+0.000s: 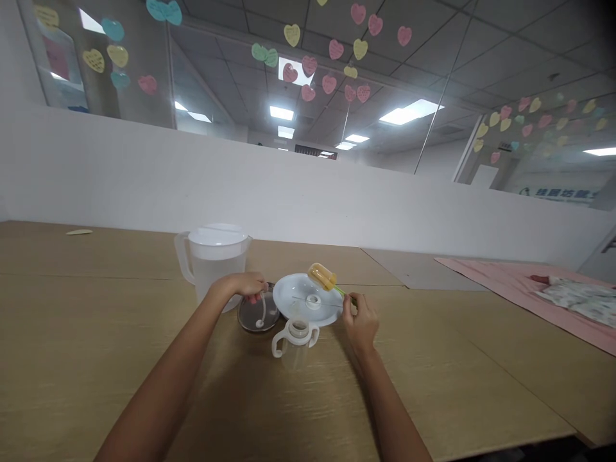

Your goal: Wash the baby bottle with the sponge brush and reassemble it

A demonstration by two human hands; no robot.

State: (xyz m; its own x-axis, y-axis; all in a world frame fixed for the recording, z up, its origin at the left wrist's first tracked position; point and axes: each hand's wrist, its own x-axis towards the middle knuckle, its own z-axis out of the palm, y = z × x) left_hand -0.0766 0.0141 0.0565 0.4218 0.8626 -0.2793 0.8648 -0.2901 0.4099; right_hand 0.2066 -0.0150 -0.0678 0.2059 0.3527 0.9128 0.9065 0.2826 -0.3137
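My left hand [246, 284] is closed on the upper end of a thin, pale straw [263, 307] with a round weighted tip. That tip hangs over or rests in a dark metal bowl [248, 319]; I cannot tell which. In my right hand [360, 321] is a bottle brush [322, 276], its yellow sponge head raised above a white plate [286, 289]. A thin wire-like line runs from the plate toward my right fingers. On the plate lies a small white ring-shaped part [313, 301]. Just in front stands an uncapped clear baby bottle [294, 353] with two white handles.
A lidded translucent pitcher [219, 253] stands behind the bowl on the wooden table [433, 359]. Far left lies a small pale flat piece [79, 231]. A pink cloth [505, 282] with a patterned fabric item [580, 298] covers the right side. A white wall [312, 199] bounds the back.
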